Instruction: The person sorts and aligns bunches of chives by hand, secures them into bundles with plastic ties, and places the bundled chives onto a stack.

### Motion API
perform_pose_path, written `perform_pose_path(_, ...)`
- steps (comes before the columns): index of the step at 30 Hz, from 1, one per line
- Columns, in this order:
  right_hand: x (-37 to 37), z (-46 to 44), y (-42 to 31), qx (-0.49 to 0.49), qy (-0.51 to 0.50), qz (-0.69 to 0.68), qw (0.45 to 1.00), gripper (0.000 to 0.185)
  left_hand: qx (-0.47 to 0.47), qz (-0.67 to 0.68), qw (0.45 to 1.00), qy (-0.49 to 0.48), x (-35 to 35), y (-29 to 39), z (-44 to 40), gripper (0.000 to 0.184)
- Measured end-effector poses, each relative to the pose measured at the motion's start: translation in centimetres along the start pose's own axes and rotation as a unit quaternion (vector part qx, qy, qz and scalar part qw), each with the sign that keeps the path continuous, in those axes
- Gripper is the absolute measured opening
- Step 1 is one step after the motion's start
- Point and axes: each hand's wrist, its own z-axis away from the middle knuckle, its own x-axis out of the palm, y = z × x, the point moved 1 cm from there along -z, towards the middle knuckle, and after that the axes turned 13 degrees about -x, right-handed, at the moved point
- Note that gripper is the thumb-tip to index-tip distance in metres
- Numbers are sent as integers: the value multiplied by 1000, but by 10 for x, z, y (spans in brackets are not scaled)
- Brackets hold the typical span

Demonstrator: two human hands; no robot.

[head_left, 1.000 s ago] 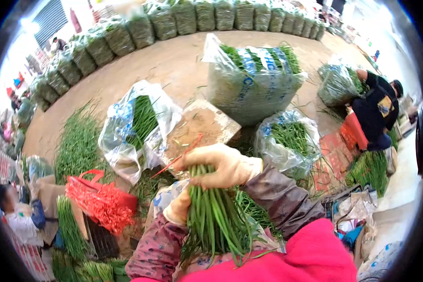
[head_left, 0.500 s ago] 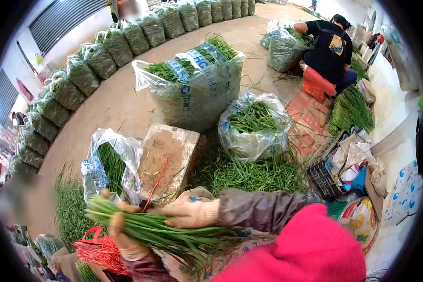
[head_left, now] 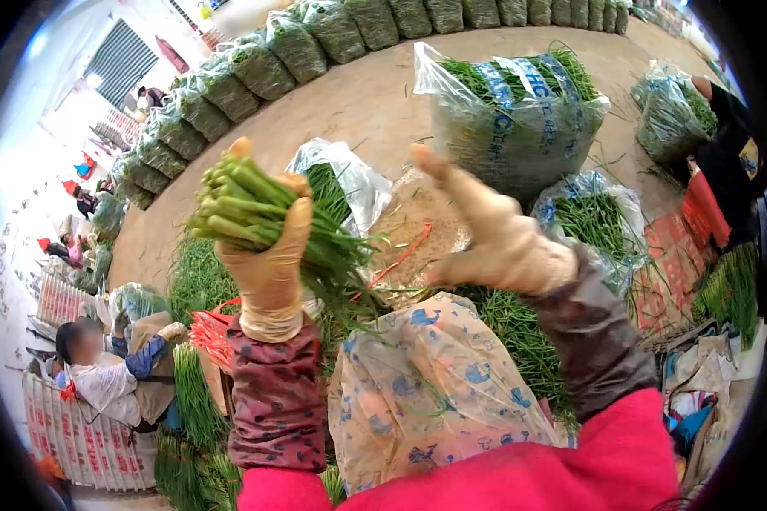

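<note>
My left hand (head_left: 268, 277), in a pale glove, is wrapped round a bunch of long green stalks (head_left: 243, 204), its cut ends raised to the upper left and its thin ends drooping right. My right hand (head_left: 516, 247), gloved too, hovers apart from the bunch with thumb and fingers spread and nothing in them. Below, between the hands, a red tie (head_left: 405, 253) lies on a dusty block (head_left: 418, 209). An open plastic bag (head_left: 354, 175) with green stalks stands beside the block. A patterned plastic apron (head_left: 435, 375) covers my lap.
A large filled bag (head_left: 511, 128) stands ahead, a smaller one (head_left: 592, 217) to its right. Loose greens (head_left: 516, 332) cover the floor, and red ties (head_left: 213, 336) lie at left. Co-workers sit at left (head_left: 102, 375) and right (head_left: 729, 162). Filled bags (head_left: 294, 47) line the back.
My left hand has lifted the bunch and tilted its cut ends upward. My right hand has let go of the stalks and spread open to the right. The view has swung left.
</note>
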Motion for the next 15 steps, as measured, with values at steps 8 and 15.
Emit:
perform_pose_path(8, 70, -7, 23, 54, 79, -51, 994, 100, -227, 323, 918, 28, 62, -32, 6, 41)
perform_pose_path(15, 33, 96, 98, 373, -144, 123, 908, 81, -367, 42, 919, -140, 22, -186, 43, 61)
